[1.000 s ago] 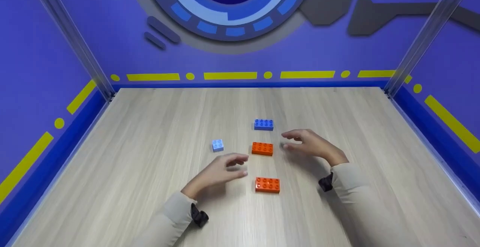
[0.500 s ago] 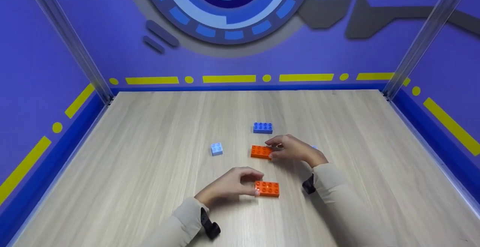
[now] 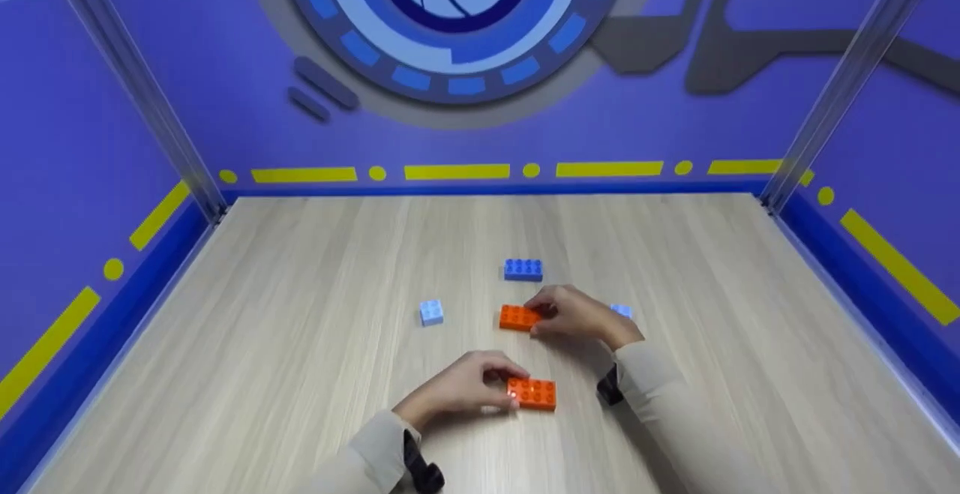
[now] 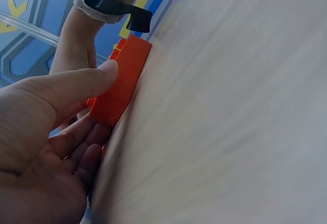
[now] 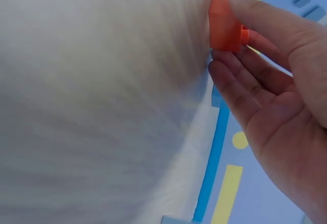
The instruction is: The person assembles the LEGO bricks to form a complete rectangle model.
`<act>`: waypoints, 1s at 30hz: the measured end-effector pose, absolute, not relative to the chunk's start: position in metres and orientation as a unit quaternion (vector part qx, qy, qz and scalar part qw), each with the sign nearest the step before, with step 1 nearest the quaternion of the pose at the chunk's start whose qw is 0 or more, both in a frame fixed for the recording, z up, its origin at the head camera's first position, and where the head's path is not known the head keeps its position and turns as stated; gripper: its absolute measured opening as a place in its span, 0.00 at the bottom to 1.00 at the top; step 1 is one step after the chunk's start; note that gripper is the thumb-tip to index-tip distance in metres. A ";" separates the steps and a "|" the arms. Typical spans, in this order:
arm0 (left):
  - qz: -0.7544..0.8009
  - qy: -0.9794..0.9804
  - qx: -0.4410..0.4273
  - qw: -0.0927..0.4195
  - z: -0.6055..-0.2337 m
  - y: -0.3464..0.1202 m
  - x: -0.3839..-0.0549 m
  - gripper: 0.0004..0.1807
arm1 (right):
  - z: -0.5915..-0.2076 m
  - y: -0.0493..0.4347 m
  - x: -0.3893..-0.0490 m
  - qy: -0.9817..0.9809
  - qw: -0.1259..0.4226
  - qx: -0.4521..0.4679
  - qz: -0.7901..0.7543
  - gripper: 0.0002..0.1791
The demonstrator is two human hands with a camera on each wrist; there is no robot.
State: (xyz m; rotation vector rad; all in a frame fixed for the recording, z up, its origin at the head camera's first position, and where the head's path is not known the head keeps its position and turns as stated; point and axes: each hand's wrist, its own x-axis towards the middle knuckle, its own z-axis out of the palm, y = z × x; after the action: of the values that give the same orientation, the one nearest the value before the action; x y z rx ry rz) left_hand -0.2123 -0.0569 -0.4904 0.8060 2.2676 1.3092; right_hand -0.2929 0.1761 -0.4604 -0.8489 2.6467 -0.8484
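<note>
Two orange toy building bricks, each with two rows of studs, lie on the wooden table. My left hand (image 3: 469, 387) pinches the left end of the nearer orange brick (image 3: 536, 396) between thumb and fingers. In the left wrist view the thumb presses the side of this brick (image 4: 125, 78), its base at the tabletop. Farther back, my right hand (image 3: 577, 315) grips the right end of the other orange brick (image 3: 515, 318), covering part of it. The right wrist view shows the thumb on that brick's side (image 5: 225, 19), with the lower fingers stretched past its end.
A blue brick (image 3: 523, 270) lies behind the farther orange one. One small light blue brick (image 3: 431, 312) sits to the left; another light blue brick (image 3: 621, 309) is partly hidden behind the right wrist. Purple-blue panels (image 3: 187, 127) wall the table (image 3: 315, 269) at the back and sides.
Both hands have come to the orange bricks and taken hold, the right moving left, the left moving right and nearer. The light blue brick behind the right arm has come into view.
</note>
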 end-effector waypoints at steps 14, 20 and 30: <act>0.472 0.814 0.276 0.199 -0.495 -0.062 -0.207 0.22 | -0.468 0.168 -0.289 0.905 0.124 -0.270 -0.303 0.20; 0.461 0.819 0.279 0.198 -0.493 -0.059 -0.209 0.22 | -0.467 0.173 -0.288 0.910 0.115 -0.280 -0.282 0.21; 0.461 0.819 0.289 0.184 -0.488 -0.057 -0.211 0.20 | -0.460 0.181 -0.289 0.905 0.091 -0.329 -0.255 0.21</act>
State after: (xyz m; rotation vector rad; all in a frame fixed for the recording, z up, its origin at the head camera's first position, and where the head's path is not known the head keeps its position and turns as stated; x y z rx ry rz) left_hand -0.2110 -0.0573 -0.4885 0.8147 2.3077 1.2991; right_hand -0.2891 0.1813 -0.4597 -0.9764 2.6895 -0.7577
